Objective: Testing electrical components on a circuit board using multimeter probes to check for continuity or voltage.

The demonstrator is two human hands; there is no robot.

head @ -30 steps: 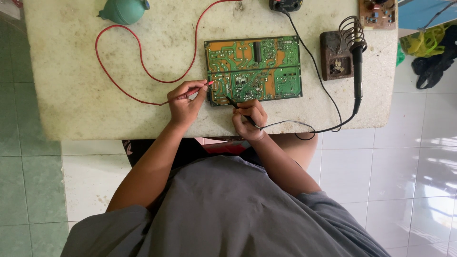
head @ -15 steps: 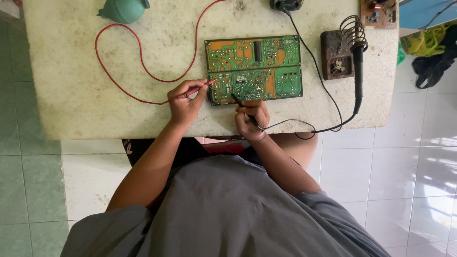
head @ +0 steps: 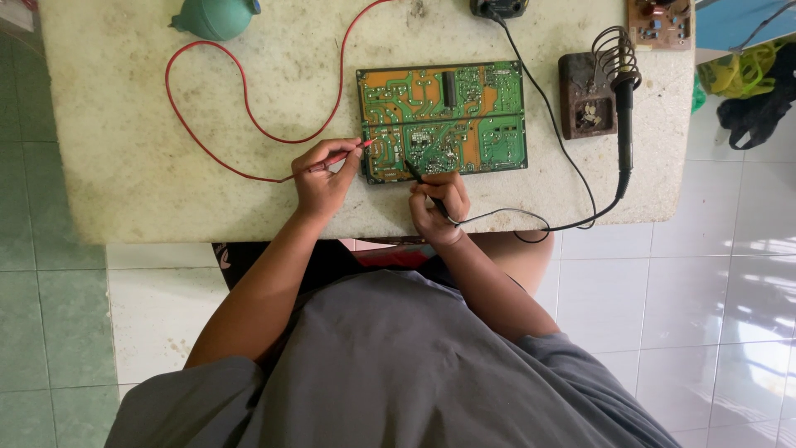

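Probing well underway: left hand (head: 322, 177) fingers pinching the red probe (head: 342, 154), tip on the circuit board (head: 442, 121) left edge. Right hand (head: 438, 203) fingers gripping the black probe (head: 417, 177), tip on the lower middle. Soldering iron (head: 623, 124) parked off right, untouched. Most of the board left unprobed, probably.

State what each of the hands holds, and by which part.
Left hand: red probe, by its handle. Right hand: black probe, by its handle.
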